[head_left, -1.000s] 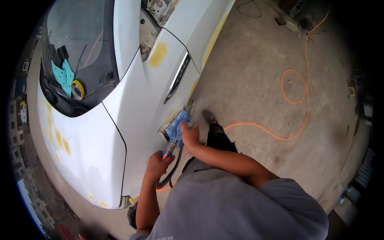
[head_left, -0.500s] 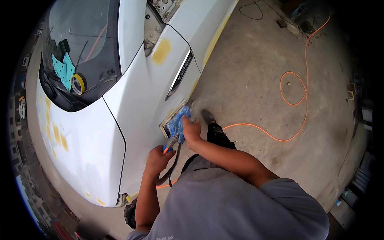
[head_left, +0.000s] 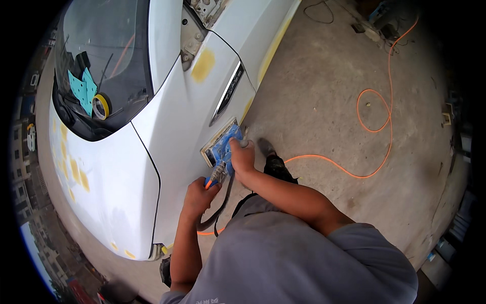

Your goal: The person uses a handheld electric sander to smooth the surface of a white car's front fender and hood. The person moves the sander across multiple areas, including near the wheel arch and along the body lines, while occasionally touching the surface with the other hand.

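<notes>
A blue air sander with a rectangular pad lies against the white front fender of a car, below the dark side trim. My right hand is wrapped round the sander's body on its far right side. My left hand is closed round the sander's rear end, beside the metal hose fitting and the end of the orange hose. A thick dark hose bends down from the tool past my left wrist. The pad's face against the panel is hidden.
Yellowish patches mark the fender and the hood. On the windshield base rest turquoise perforated sheets and a yellow tape roll. An orange hose loops over the concrete floor at right. My shoe stands close by the car.
The sander has slid slightly up along the fender, toward the side trim, with both hands moving along. My grip looks the same.
</notes>
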`<state>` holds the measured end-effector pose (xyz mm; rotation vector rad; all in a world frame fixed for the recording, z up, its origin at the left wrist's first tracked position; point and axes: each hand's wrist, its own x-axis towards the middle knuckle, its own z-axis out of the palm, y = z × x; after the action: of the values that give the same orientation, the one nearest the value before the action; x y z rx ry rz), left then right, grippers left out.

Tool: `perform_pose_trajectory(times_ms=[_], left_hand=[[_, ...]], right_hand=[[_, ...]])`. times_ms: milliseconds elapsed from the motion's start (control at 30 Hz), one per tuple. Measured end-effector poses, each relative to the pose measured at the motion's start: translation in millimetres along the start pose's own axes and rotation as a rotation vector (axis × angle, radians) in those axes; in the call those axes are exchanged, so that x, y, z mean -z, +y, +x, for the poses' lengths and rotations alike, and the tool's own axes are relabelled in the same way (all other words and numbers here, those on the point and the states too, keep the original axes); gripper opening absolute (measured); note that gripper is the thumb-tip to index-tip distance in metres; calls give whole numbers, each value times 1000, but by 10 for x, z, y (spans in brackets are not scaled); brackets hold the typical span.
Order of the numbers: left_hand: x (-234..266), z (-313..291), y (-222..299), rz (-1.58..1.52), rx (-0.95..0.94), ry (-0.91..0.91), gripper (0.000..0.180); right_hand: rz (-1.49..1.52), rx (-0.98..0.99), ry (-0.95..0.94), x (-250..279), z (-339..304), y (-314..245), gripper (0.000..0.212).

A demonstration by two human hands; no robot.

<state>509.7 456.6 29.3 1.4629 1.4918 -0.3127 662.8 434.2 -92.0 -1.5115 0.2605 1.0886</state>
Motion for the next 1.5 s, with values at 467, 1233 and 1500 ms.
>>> perform_pose_trajectory(times_ms=[467, 1233, 1500], left_hand=[[-80, 31, -95, -22, -16, 18, 40], [-294, 69, -80, 1418, -540, 246, 116], [-392, 1214, 288, 1871, -690, 299, 117]], right_hand=[[-10, 51, 34, 15, 102, 197, 58], [173, -87, 140, 1688, 711, 725, 63], [341, -100, 95, 2090, 705, 846, 63]])
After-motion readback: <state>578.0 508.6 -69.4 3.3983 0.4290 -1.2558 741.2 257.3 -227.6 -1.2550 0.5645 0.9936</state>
